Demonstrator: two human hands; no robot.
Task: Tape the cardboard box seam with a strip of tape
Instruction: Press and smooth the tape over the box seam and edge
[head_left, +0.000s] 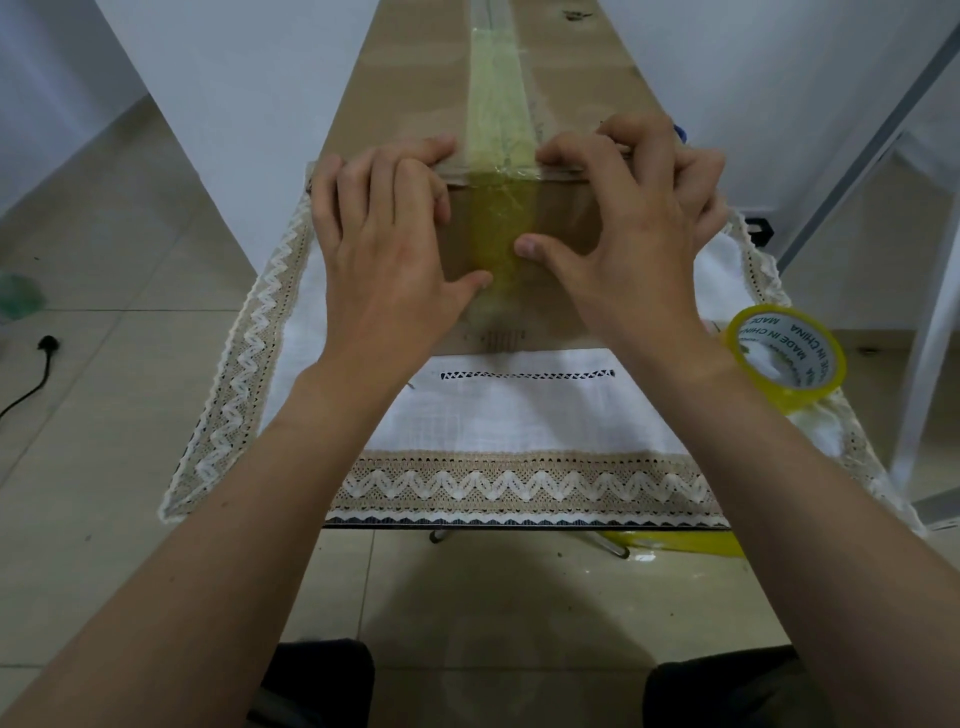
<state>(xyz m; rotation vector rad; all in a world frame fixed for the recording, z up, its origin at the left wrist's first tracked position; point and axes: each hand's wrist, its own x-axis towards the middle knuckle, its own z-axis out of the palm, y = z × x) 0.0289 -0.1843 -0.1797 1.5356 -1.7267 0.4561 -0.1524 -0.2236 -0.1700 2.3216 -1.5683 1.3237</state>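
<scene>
One box stands on the cloth-covered surface, stretching from near centre to the far edge. One yellowish tape strip runs along its top seam and folds down over the near face. Two hands press on that near end: the left hand left of the strip, the right hand right of it, fingers spread wide over the top edge, both thumbs touching the strip. One tape roll sits at the surface's right edge
</scene>
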